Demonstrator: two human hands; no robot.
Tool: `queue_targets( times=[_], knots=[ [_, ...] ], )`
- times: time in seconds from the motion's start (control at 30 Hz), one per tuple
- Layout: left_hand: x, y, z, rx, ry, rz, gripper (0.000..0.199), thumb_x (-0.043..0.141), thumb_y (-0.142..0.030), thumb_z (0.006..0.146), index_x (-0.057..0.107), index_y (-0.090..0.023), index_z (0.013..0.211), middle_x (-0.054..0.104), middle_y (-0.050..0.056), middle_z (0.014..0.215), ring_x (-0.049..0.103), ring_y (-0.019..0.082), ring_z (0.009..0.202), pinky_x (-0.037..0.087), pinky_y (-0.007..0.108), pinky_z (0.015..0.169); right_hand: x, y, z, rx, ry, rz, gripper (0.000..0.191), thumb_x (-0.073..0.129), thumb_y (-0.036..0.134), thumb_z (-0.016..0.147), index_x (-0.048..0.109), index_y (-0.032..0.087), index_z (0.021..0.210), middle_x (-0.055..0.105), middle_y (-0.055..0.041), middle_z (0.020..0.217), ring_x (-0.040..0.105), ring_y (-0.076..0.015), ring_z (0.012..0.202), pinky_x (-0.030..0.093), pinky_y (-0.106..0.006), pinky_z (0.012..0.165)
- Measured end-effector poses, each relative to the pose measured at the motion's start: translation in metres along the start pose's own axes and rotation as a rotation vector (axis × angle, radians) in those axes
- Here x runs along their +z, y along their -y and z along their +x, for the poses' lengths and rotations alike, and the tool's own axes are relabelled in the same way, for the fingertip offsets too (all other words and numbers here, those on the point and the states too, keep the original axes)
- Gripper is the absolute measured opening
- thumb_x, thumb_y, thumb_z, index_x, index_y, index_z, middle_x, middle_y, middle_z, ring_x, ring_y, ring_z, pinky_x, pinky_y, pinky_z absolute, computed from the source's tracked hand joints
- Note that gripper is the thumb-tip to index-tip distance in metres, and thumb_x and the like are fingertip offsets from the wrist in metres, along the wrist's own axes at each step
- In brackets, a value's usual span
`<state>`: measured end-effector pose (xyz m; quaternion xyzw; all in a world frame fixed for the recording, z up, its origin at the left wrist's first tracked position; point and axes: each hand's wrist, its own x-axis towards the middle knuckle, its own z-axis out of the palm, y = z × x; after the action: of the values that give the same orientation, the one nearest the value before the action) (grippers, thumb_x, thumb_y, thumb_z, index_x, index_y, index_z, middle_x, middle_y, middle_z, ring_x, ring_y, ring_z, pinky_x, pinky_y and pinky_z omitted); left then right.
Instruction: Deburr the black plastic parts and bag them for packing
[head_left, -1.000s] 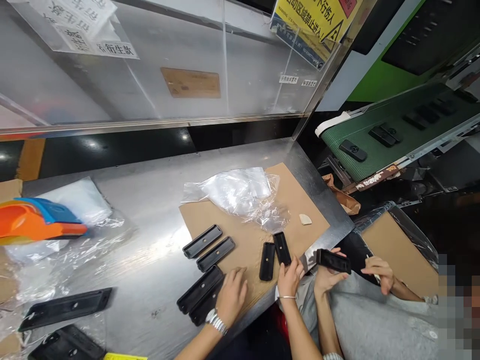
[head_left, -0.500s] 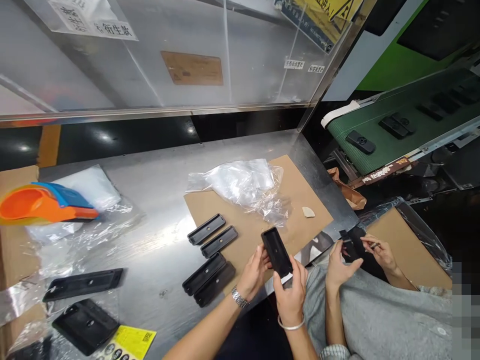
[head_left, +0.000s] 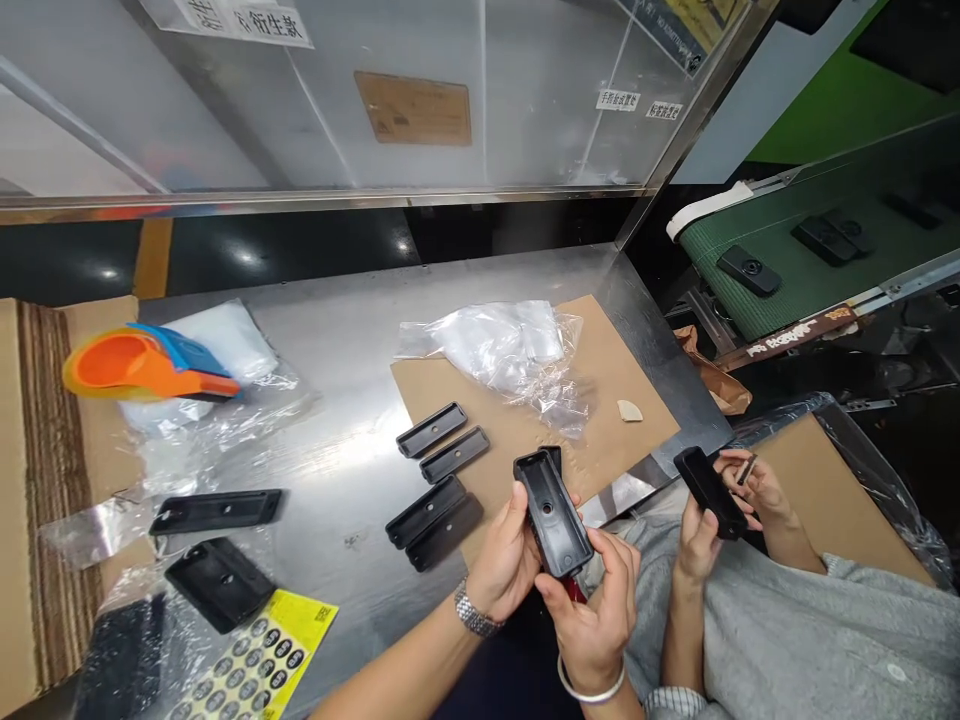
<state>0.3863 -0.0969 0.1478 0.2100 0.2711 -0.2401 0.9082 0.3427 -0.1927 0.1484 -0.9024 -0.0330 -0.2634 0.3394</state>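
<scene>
A black rectangular tray-like part (head_left: 551, 515) is held between my two hands, its hollow side up, with a small hole in its middle. My left hand (head_left: 504, 555), with a metal watch at the wrist, wraps round its left side. At its lower right end, the fingers of my right hand (head_left: 598, 600) grip the edge; a white bracelet circles that wrist. Another dark piece shows behind the part's far end. Several similar black parts (head_left: 433, 430) lie to the left, partly on a brown cardboard sheet (head_left: 630, 365). A crumpled clear plastic bag (head_left: 502, 345) rests on the cardboard.
At right, a person's hands (head_left: 701, 540) hold another black part. Beyond is a green conveyor (head_left: 720, 235) carrying black parts. On the metal table's (head_left: 322, 450) left are orange and blue scoops (head_left: 180, 365), more black parts (head_left: 217, 585) and a yellow sticker sheet (head_left: 304, 625).
The part in my hands has turned, so its hollow side faces me more fully. The person at right has raised a black part lengthwise. The view has shifted, showing more at the left.
</scene>
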Motion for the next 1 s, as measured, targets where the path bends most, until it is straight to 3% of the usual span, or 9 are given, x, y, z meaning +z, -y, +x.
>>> queue_targets(
  times=[0.2, 0.4, 0.6, 0.87, 1.0],
  knots=[
    [-0.001, 0.001, -0.004, 0.049, -0.031, 0.054, 0.044, 0.046, -0.049, 0.081, 0.059, -0.009, 0.094, 0.067, 0.013, 0.092, 0.064, 0.021, 0.077, 0.051, 0.034, 0.071, -0.006, 0.001, -0.002, -0.049, 0.024, 0.015, 0.043, 0.058, 0.045, 0.077, 0.049, 0.014, 0.105, 0.053, -0.0127, 0.097, 0.050, -0.0246, 0.091, 0.044, -0.041, 0.075],
    [0.005, 0.000, -0.010, 0.109, -0.042, 0.095, 0.045, 0.051, -0.053, 0.076, 0.060, -0.011, 0.091, 0.068, 0.012, 0.088, 0.063, 0.020, 0.074, 0.050, 0.032, 0.067, -0.020, 0.004, -0.007, -0.101, 0.178, 0.089, 0.015, 0.050, 0.022, 0.083, 0.055, 0.019, 0.096, 0.046, -0.0115, 0.110, 0.045, -0.0260, 0.102, 0.042, -0.045, 0.080],
    [0.011, -0.001, -0.018, 0.111, -0.036, 0.137, 0.049, 0.054, -0.056, 0.072, 0.061, -0.010, 0.086, 0.067, 0.012, 0.086, 0.062, 0.020, 0.072, 0.050, 0.032, 0.065, -0.033, 0.006, -0.005, -0.128, 0.294, 0.137, 0.019, 0.053, 0.010, 0.077, 0.055, 0.020, 0.093, 0.053, -0.0075, 0.097, 0.045, -0.0242, 0.099, 0.041, -0.044, 0.082],
    [0.009, 0.002, -0.023, 0.152, -0.014, 0.194, 0.049, 0.050, -0.056, 0.074, 0.061, -0.010, 0.085, 0.067, 0.011, 0.083, 0.062, 0.019, 0.071, 0.050, 0.032, 0.068, -0.044, 0.014, 0.003, -0.006, 0.508, 0.201, 0.009, 0.048, 0.014, 0.081, 0.052, 0.021, 0.076, 0.050, -0.0052, 0.090, 0.044, -0.0214, 0.094, 0.039, -0.043, 0.082],
    [0.008, 0.003, -0.024, 0.122, -0.021, 0.190, 0.053, 0.047, -0.059, 0.074, 0.062, -0.010, 0.085, 0.067, 0.011, 0.081, 0.063, 0.019, 0.069, 0.051, 0.032, 0.066, -0.048, 0.012, 0.003, 0.123, 0.447, 0.403, 0.014, 0.043, 0.026, 0.085, 0.047, 0.021, 0.072, 0.053, -0.0052, 0.086, 0.046, -0.0220, 0.094, 0.040, -0.044, 0.082]
  ],
)
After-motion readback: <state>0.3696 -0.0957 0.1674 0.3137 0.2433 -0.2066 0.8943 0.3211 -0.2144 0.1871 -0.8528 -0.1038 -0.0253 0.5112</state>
